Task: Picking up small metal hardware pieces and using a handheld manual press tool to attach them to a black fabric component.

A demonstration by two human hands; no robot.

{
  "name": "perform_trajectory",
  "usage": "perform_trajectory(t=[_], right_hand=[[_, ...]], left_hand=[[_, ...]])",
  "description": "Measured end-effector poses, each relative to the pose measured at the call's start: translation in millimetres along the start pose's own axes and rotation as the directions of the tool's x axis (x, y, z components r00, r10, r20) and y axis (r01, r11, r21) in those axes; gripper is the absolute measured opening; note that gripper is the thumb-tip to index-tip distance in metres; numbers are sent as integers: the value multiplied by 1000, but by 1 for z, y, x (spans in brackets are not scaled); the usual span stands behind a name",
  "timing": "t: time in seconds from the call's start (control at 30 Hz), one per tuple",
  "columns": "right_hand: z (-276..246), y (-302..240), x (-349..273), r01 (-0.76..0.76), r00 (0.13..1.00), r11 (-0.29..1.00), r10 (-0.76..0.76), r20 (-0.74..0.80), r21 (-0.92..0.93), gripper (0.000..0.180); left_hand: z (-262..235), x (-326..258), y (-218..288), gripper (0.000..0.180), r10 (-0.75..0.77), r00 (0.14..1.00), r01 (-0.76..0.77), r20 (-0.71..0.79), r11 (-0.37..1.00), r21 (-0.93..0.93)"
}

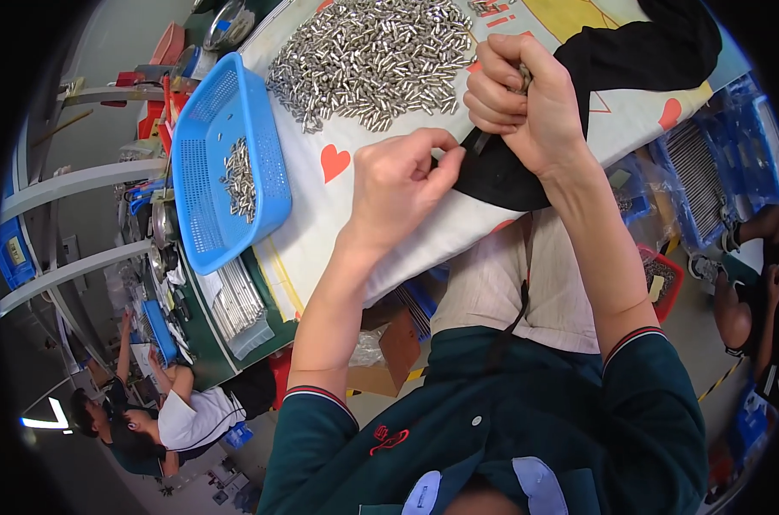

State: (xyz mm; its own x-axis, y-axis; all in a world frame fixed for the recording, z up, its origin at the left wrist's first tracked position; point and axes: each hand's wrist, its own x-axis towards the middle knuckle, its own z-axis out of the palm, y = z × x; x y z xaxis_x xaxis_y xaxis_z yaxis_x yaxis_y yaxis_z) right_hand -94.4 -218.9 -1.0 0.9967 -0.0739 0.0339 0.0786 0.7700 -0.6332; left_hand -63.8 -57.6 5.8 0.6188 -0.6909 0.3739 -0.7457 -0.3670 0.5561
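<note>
A black cloth point(501, 178) lies bunched over the near table edge. At its left side, my left hand point(394, 184) is closed in a pinch with the thumb and forefinger at the cloth's edge. Whether something small is also between those fingertips is hidden. Above the cloth my right hand point(531, 103) makes a fist, and a bit of metallic colour shows between its curled fingers and thumb. It looks like small metal pins, mostly covered by the hand. Beyond both hands spreads a large pile of short silver metal pins point(377, 60) on a white patterned tablecloth point(321, 223).
To the left stands a blue perforated basket point(274, 184) with some pins in it. Bagged metal rods point(235, 296) lie near it on the green tabletop. On the right are blue trays point(767, 146) and a red bin point(671, 287). Other people sit at lower left and far right.
</note>
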Motion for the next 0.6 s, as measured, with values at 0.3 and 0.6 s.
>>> perform_trajectory(t=[0.3,0.6], right_hand=[[1,0,0,15,1000,1000,-15,-2,-22,34],[-1,1,-4,63,996,997,-66,61,41,36]], left_hand=[[-6,-5,2,10,-79,990,74,114,996,47],[1,-5,5,9,-153,976,142,152,987,81]])
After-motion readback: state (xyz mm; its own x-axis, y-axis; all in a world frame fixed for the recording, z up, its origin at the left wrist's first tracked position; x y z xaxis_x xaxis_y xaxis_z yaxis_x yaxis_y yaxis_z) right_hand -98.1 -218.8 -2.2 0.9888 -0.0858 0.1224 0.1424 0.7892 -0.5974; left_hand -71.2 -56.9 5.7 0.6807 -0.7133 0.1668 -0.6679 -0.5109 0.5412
